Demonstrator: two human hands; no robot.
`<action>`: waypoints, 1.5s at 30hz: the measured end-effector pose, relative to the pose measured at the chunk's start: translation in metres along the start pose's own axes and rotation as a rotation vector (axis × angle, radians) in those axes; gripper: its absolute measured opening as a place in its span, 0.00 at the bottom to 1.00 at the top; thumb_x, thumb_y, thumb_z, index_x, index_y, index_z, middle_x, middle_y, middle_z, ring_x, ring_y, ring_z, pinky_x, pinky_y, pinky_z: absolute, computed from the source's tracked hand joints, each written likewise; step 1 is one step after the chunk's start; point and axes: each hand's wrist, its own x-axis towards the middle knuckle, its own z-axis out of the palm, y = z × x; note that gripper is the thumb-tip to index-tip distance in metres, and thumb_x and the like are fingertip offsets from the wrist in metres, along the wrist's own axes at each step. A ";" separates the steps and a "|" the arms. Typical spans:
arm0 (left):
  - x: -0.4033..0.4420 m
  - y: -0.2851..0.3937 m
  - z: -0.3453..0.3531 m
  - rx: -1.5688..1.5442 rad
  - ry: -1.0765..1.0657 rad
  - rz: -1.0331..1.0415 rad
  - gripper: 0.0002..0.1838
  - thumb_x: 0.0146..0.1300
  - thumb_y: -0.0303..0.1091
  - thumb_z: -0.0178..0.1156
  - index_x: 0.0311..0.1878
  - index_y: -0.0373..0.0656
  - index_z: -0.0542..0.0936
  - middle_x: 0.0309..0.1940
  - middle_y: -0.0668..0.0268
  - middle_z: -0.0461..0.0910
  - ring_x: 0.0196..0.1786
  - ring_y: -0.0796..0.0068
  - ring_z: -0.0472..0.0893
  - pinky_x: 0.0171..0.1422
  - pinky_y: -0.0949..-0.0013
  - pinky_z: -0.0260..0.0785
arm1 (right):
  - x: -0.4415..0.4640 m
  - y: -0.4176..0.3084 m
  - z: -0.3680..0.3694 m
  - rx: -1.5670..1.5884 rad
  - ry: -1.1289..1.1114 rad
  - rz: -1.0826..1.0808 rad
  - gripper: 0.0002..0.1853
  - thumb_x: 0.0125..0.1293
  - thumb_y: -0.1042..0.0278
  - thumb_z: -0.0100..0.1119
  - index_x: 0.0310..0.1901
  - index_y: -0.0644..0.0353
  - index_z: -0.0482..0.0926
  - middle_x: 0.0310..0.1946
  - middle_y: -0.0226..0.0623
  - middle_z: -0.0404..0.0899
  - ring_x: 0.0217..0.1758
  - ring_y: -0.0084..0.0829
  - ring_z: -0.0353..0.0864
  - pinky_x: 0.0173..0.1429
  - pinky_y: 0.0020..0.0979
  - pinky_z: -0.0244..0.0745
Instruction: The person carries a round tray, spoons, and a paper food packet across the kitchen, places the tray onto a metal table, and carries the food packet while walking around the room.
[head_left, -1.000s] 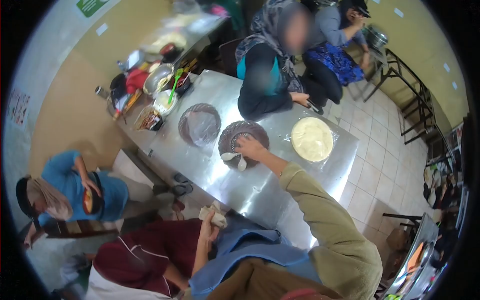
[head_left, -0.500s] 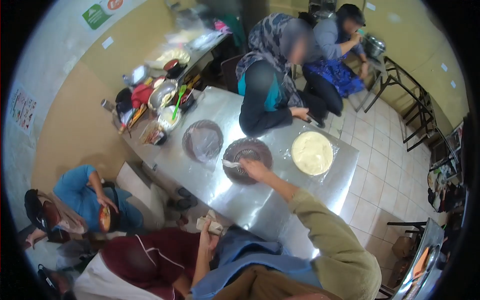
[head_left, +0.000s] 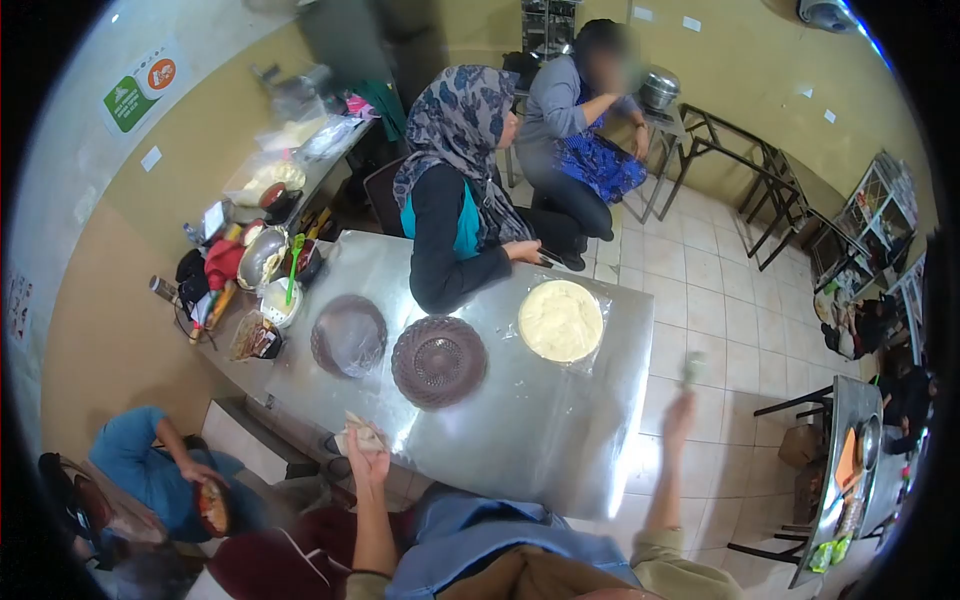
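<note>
My left hand (head_left: 372,466) is closed around a crumpled beige piece of cloth or paper (head_left: 360,436), just off the table's near edge. Out past the table's right end is my right hand (head_left: 679,412), gripping a blurred, pale spoon-like utensil (head_left: 695,371). A dark ribbed glass plate (head_left: 440,364) lies on the metal table (head_left: 500,430), with nothing on its patterned centre. To its left is a second dark plate (head_left: 349,336) with clear plastic over it. A round pale-cream cake (head_left: 561,321) sits on clear film toward the table's right end.
A seated person (head_left: 450,200) leans on the table's far side; another person (head_left: 580,130) sits behind. At the left, a person in blue (head_left: 160,470) holds a bowl. Bowls and a green spatula (head_left: 294,268) crowd the table's left end. A side table (head_left: 850,480) stands at right.
My right hand has left the dark plate and swung right beyond the table, still holding the pale utensil. My left hand has come up toward the table edge with the beige cloth or paper. The view has shifted.
</note>
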 end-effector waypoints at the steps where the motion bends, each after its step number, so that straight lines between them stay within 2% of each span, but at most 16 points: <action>1: 0.010 0.001 -0.001 -0.017 -0.006 -0.012 0.17 0.63 0.44 0.52 0.53 0.51 0.73 0.42 0.71 0.76 0.45 0.75 0.75 0.49 0.66 0.70 | 0.009 -0.003 -0.047 -0.088 0.024 0.148 0.15 0.66 0.72 0.43 0.51 0.69 0.69 0.42 0.50 0.74 0.44 0.42 0.72 0.51 0.36 0.67; 2: 0.017 0.001 0.003 -0.021 -0.002 -0.013 0.16 0.63 0.45 0.53 0.51 0.51 0.73 0.41 0.71 0.76 0.44 0.75 0.76 0.48 0.65 0.70 | 0.014 0.026 -0.073 -0.222 0.335 -0.146 0.14 0.66 0.70 0.43 0.49 0.69 0.69 0.39 0.50 0.73 0.42 0.42 0.72 0.50 0.37 0.67; 6: 0.068 0.021 -0.002 -0.016 -0.028 -0.066 0.13 0.62 0.46 0.54 0.43 0.50 0.75 0.35 0.71 0.78 0.39 0.71 0.77 0.43 0.62 0.71 | 0.041 0.143 -0.187 -0.311 0.506 0.003 0.13 0.66 0.69 0.43 0.47 0.69 0.69 0.36 0.47 0.73 0.37 0.39 0.72 0.46 0.39 0.69; 8: 0.113 0.029 -0.020 -0.037 -0.020 -0.065 0.13 0.61 0.47 0.54 0.40 0.50 0.75 0.33 0.70 0.78 0.38 0.70 0.78 0.43 0.62 0.71 | 0.038 0.195 -0.229 -0.134 0.486 -0.033 0.14 0.65 0.68 0.45 0.49 0.66 0.67 0.33 0.43 0.73 0.34 0.38 0.74 0.40 0.40 0.72; 10: 0.139 0.043 -0.022 -0.019 -0.273 -0.117 0.13 0.61 0.48 0.55 0.40 0.50 0.75 0.33 0.70 0.78 0.38 0.70 0.78 0.42 0.62 0.72 | 0.025 0.233 -0.265 0.290 0.377 0.206 0.14 0.61 0.71 0.49 0.48 0.64 0.68 0.29 0.38 0.71 0.29 0.35 0.73 0.32 0.37 0.73; 11: 0.145 0.048 -0.015 0.009 -0.139 -0.067 0.13 0.59 0.48 0.56 0.41 0.51 0.75 0.33 0.71 0.78 0.37 0.70 0.78 0.42 0.62 0.72 | 0.022 0.235 -0.275 0.492 0.318 0.340 0.14 0.59 0.73 0.52 0.48 0.63 0.68 0.27 0.36 0.70 0.26 0.33 0.73 0.29 0.36 0.73; 12: 0.154 0.051 -0.007 0.031 -0.014 -0.019 0.14 0.58 0.48 0.58 0.41 0.51 0.75 0.33 0.71 0.78 0.37 0.71 0.78 0.42 0.62 0.72 | 0.013 0.216 -0.277 0.070 0.358 0.430 0.10 0.58 0.77 0.49 0.42 0.67 0.70 0.25 0.32 0.71 0.24 0.28 0.71 0.23 0.30 0.68; 13: 0.162 0.055 0.000 0.067 0.061 -0.020 0.15 0.57 0.48 0.59 0.42 0.52 0.74 0.34 0.72 0.77 0.37 0.72 0.78 0.42 0.62 0.72 | -0.008 0.211 -0.275 0.277 0.316 0.253 0.07 0.59 0.73 0.48 0.38 0.67 0.70 0.22 0.33 0.71 0.21 0.29 0.71 0.20 0.30 0.66; 15: 0.178 0.064 0.003 0.118 0.175 -0.028 0.16 0.55 0.48 0.61 0.43 0.53 0.74 0.35 0.72 0.77 0.37 0.72 0.78 0.40 0.64 0.73 | -0.029 0.179 -0.271 0.221 0.333 0.362 0.06 0.59 0.71 0.47 0.33 0.65 0.70 0.19 0.36 0.71 0.16 0.28 0.70 0.16 0.29 0.63; 16: 0.185 0.068 0.003 0.140 0.214 -0.033 0.16 0.55 0.47 0.61 0.44 0.53 0.73 0.35 0.72 0.77 0.36 0.73 0.79 0.39 0.66 0.74 | -0.035 0.154 -0.267 -0.052 0.395 0.641 0.05 0.58 0.72 0.47 0.33 0.64 0.69 0.20 0.36 0.72 0.15 0.26 0.69 0.15 0.28 0.62; 18: 0.193 0.070 0.012 0.213 0.300 0.013 0.19 0.54 0.45 0.62 0.47 0.51 0.72 0.36 0.70 0.77 0.37 0.72 0.79 0.39 0.67 0.75 | -0.064 0.116 -0.248 0.120 0.461 0.627 0.08 0.57 0.70 0.42 0.29 0.66 0.69 0.11 0.33 0.66 0.10 0.23 0.63 0.10 0.24 0.53; 21: 0.209 0.076 0.007 0.258 0.286 -0.006 0.20 0.53 0.42 0.62 0.48 0.48 0.71 0.37 0.67 0.76 0.39 0.70 0.79 0.40 0.67 0.75 | -0.097 0.090 -0.221 0.210 0.535 0.598 0.08 0.57 0.71 0.41 0.28 0.66 0.69 0.11 0.32 0.66 0.09 0.22 0.60 0.10 0.24 0.52; 27: 0.238 0.087 -0.010 0.384 0.147 -0.099 0.16 0.59 0.41 0.58 0.49 0.47 0.72 0.40 0.66 0.77 0.41 0.70 0.79 0.42 0.65 0.76 | -0.133 0.099 -0.201 0.203 0.519 0.760 0.18 0.56 0.76 0.37 0.50 0.66 0.66 0.22 0.34 0.71 0.14 0.21 0.62 0.12 0.24 0.53; 28: 0.239 0.089 -0.008 0.427 0.134 -0.104 0.16 0.60 0.39 0.57 0.49 0.45 0.73 0.40 0.65 0.77 0.40 0.69 0.79 0.41 0.67 0.77 | -0.137 0.069 -0.193 0.266 0.518 0.816 0.23 0.59 0.75 0.38 0.58 0.61 0.59 0.27 0.35 0.72 0.16 0.20 0.64 0.13 0.23 0.55; 37: 0.243 0.097 -0.013 0.459 0.121 -0.051 0.20 0.58 0.33 0.60 0.51 0.34 0.71 0.43 0.60 0.77 0.40 0.68 0.80 0.40 0.67 0.77 | -0.152 0.022 -0.172 0.317 0.604 0.764 0.14 0.66 0.72 0.39 0.53 0.58 0.62 0.27 0.33 0.73 0.19 0.19 0.67 0.17 0.18 0.60; 45: 0.191 0.113 -0.005 0.487 -0.003 -0.111 0.18 0.58 0.36 0.59 0.50 0.40 0.71 0.41 0.64 0.77 0.42 0.70 0.79 0.46 0.67 0.74 | -0.147 0.028 -0.165 0.336 0.525 0.738 0.15 0.67 0.67 0.40 0.54 0.56 0.62 0.31 0.33 0.74 0.26 0.20 0.70 0.23 0.19 0.64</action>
